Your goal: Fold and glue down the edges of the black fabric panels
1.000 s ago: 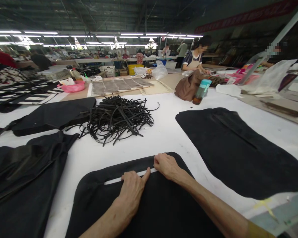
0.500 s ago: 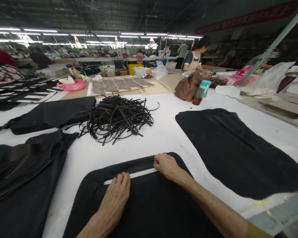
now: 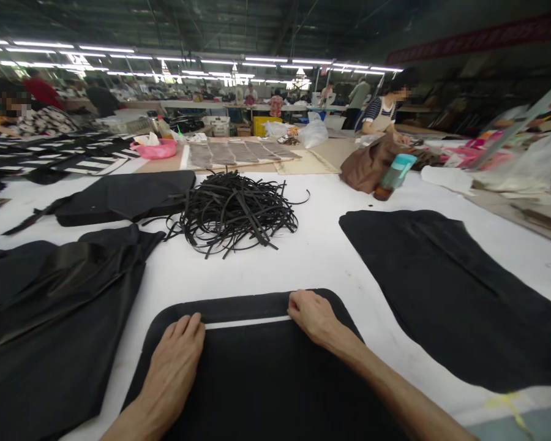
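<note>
A large black sheet-like panel (image 3: 266, 380) with rounded corners lies on the white table top (image 3: 257, 272) in front of me. Near its far edge runs a narrow white strip (image 3: 248, 321); I cannot tell whether it is a slot or a tape. My left hand (image 3: 177, 352) rests over the strip's left end, its fingers side by side and fairly flat on the panel. At the strip's right end my right hand (image 3: 314, 315) is closed, fingers curled and pinching the panel by the far border. Its fingertips are hidden.
A tangled heap of black strips (image 3: 239, 211) lies beyond the panel. Other black pieces lie left (image 3: 64, 318) and right (image 3: 454, 288). Farther back are a bottle (image 3: 395, 177), a brown bag (image 3: 367, 162) and a pink basin (image 3: 156, 149). A person (image 3: 383, 113) works across the table.
My left hand has slid left along the white strip to its end, and its fingers lie flatter. The panel around the strip looks smoother. My right hand stays at the right end.
</note>
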Motion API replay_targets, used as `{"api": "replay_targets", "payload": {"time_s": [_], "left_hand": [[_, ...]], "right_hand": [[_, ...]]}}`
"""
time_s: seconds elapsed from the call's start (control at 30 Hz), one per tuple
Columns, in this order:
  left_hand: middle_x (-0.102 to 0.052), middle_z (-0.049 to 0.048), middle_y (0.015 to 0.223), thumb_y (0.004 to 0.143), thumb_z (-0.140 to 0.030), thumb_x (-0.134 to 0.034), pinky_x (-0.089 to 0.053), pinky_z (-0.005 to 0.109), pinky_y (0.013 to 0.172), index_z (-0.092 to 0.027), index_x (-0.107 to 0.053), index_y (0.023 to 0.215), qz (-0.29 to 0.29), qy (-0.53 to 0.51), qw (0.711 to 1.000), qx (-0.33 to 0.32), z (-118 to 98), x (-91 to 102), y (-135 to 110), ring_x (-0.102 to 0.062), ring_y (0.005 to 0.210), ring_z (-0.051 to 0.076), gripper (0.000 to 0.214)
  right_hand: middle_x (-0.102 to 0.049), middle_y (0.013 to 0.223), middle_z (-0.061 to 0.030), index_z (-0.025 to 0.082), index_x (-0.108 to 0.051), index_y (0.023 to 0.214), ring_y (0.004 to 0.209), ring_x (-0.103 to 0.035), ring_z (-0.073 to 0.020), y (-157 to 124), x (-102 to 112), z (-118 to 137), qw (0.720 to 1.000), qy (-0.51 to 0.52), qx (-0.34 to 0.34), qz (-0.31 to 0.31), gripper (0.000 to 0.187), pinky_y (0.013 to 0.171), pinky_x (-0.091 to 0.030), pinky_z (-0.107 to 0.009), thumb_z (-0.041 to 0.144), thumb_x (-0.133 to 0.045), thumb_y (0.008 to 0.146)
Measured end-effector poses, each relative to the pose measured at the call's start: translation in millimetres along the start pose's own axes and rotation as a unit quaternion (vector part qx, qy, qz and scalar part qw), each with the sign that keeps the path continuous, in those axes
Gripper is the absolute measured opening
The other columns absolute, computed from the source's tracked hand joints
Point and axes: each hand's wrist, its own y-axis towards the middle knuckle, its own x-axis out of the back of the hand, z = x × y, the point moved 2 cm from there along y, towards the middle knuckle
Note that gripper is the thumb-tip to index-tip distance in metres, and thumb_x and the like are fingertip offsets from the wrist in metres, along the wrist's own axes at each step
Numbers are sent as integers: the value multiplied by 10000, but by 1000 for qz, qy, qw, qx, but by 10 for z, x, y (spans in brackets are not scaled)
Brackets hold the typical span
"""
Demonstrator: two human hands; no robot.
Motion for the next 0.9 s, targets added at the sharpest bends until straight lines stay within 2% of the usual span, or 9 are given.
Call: {"api": "replay_targets", "payload": {"time_s": [0.1,0.2,0.3,0.4,0.5,0.6,0.73,0.8,0.9], "left_hand": [[-543,151,1190,758,52,-327,-372,420,940,-83,-565,1131,-1,-17,999,29,-102,256,134,-465,1105,281,462],[-574,110,1088,744,44,-360,-416,375,882,-107,-551,1117,9,-88,995,-52,-475,441,332,-508,996,239,446],[-574,89,1009,747,-8,-418,-449,367,820,-117,-549,1083,12,-137,982,-131,-884,408,497,-519,908,231,377],[-544,121,1061,761,-6,-394,-436,396,851,-86,-490,1160,-11,-130,982,-138,-1094,254,571,-496,966,247,418],[-524,129,1116,759,14,-370,-421,405,882,-87,-451,1208,-35,-129,982,-129,-1111,150,573,-477,1009,248,468],[-521,121,1151,748,23,-369,-423,390,887,-104,-443,1229,-32,-143,982,-123,-1073,123,562,-474,1023,245,503],[-489,136,1229,725,42,-362,-398,394,930,-98,-418,1263,-35,-141,982,-123,-1079,101,546,-444,1095,256,558],[-492,135,1230,725,50,-348,-392,397,940,-100,-416,1267,-44,-138,982,-119,-1091,80,536,-442,1101,254,566],[-497,130,1227,730,58,-336,-398,399,936,-111,-426,1263,-57,-133,983,-111,-1102,53,521,-452,1089,251,567]], "right_hand": [[-675,841,-64,188,-641,778,791,-606,-198,-15,9,95,1000,-1,2,-3,186,632,-343,-273,178,-455,768],[-677,840,-82,181,-649,783,798,-609,-208,-7,4,119,1000,-4,4,-4,201,643,-353,-281,173,-448,775],[-677,843,-88,178,-649,789,804,-608,-213,13,-28,99,1000,-4,13,-7,209,656,-360,-286,169,-441,778],[-670,827,-89,172,-641,781,791,-600,-211,44,-51,52,1000,4,26,-8,210,656,-360,-289,161,-432,776],[-647,800,-49,184,-621,759,761,-579,-176,58,-36,-22,998,28,58,-1,157,648,-357,-261,163,-466,763],[-605,831,11,216,-591,818,777,-549,-129,24,-12,-127,991,62,118,8,108,678,-359,-214,160,-529,749],[-572,896,5,212,-513,1000,783,-529,-129,-56,-14,-285,977,113,176,-41,253,691,-368,-218,134,-539,760],[-567,919,-2,209,-496,1017,782,-528,-136,-84,-28,-345,976,98,184,-64,248,686,-371,-229,142,-533,781],[-560,929,1,216,-521,944,764,-532,-137,-108,-48,-389,977,34,195,-72,119,675,-372,-239,182,-510,830]]}}
